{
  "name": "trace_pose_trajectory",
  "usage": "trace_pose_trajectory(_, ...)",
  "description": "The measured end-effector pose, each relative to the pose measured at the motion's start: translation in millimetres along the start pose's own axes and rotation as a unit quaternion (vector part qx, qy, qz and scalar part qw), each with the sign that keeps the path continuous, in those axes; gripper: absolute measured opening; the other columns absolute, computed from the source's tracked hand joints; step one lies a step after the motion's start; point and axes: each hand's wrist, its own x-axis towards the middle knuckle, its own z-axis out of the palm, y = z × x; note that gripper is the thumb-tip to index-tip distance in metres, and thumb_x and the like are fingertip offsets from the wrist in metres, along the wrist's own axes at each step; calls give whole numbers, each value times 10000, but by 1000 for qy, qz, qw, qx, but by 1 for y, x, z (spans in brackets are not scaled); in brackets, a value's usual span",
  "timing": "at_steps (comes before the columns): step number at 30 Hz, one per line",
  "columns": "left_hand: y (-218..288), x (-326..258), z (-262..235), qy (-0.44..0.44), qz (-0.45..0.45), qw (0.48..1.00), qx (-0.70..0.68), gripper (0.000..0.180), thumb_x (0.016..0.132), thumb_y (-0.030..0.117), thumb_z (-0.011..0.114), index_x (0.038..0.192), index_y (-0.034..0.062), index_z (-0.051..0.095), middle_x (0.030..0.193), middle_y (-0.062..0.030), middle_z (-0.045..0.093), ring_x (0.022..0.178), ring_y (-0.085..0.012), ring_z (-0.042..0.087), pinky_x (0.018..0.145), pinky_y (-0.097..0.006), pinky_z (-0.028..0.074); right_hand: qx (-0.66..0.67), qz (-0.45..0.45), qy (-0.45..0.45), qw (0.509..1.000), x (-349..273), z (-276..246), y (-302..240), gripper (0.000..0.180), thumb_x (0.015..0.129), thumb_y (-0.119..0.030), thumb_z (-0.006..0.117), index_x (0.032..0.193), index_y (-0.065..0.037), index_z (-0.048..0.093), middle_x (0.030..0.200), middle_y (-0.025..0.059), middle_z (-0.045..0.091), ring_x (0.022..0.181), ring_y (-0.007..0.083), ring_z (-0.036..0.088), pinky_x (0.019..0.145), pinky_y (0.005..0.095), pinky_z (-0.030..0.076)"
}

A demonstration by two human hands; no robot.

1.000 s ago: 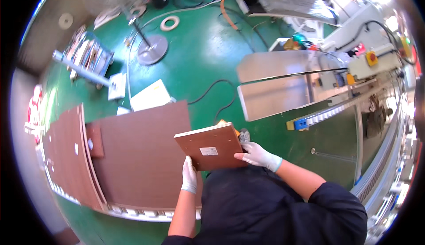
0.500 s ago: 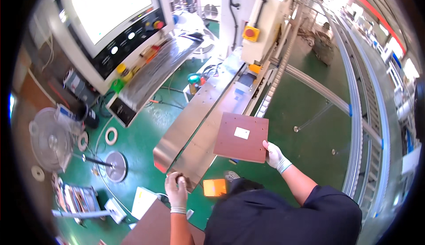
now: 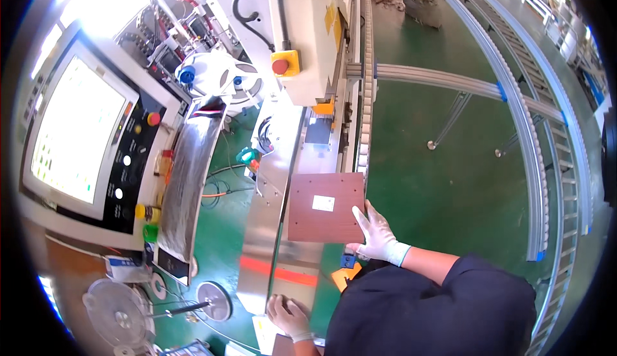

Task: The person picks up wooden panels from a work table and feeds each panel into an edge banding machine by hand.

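A square reddish-brown board (image 3: 308,221) with small holes near its edges and a white label lies over the long metal machine bed (image 3: 260,227). My right hand (image 3: 380,239), in a white glove, grips the board's right edge near the lower corner, with the thumb side over its face. My left hand (image 3: 289,317), also gloved, rests on the near end of the bed below an orange-red strip (image 3: 276,270). Its fingers are loosely bent, with nothing held in them. The board's underside is hidden.
Beyond the board stands a white machine head (image 3: 308,41) with a red button on a yellow box (image 3: 285,64). At left are a control panel with a screen (image 3: 80,127) and a film-covered shelf (image 3: 186,182). Metal rails (image 3: 508,86) run along the right. A round-based stand (image 3: 214,301) stands lower left.
The view has swung left, and the board now lines up more squarely with the bed. My right hand has shifted along its right edge. My left hand still touches the bed's near end.
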Motion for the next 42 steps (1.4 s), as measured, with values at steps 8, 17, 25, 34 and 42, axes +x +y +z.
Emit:
trace_pose_trajectory(8, 16, 9, -2, -15, -31, 999, 6, 283, 886, 161, 559, 1092, -18, 635, 1240, -230, 630, 1180, -447, 555, 1076, -576, 389, -62, -3, 42, 997, 60, -12, 4, 1048, 866, -598, 700, 1599, 1, 251, 1607, 420, 90, 1521, 552, 112, 1248, 584, 109)
trace_pose_trajectory(17, 13, 11, -10, -25, -21, 999, 11, 388, 983, 310, 589, 1153, -29, 671, 1226, -279, 637, 1156, -476, 588, 1029, -571, 453, -122, 4, 60, 991, 127, -40, 35, 1005, 847, -659, 685, 1599, -89, 336, 1608, 402, 144, 1530, 527, 125, 1257, 589, 88)
trace_pose_trajectory(25, 22, 21, -7, -30, -69, 997, 20, 281, 882, 133, 538, 1113, -8, 617, 1238, -224, 631, 1176, -444, 555, 1066, -580, 391, -135, 1, 101, 986, 203, -66, 90, 1064, 819, -479, 802, 1637, -105, 234, 1653, 366, 104, 1543, 531, 118, 1264, 545, 151)
trace_pose_trajectory(34, 21, 20, -4, -18, -52, 998, 27, 290, 900, 132, 524, 1139, -9, 611, 1229, -226, 635, 1166, -451, 563, 1059, -573, 411, -115, 31, 163, 979, 284, -93, 138, 1020, 897, -492, 727, 1635, -35, 191, 1672, 301, 171, 1572, 431, 140, 1273, 490, 161)
trace_pose_trajectory(42, 26, 7, -13, 3, -47, 999, 25, 336, 967, 229, 571, 1157, -22, 687, 1202, -264, 663, 1159, -451, 585, 1052, -552, 437, -111, 92, 165, 976, 279, -84, 110, 789, 920, -391, 629, 1536, 37, 382, 1576, 320, 371, 1498, 491, 305, 1201, 548, 316)
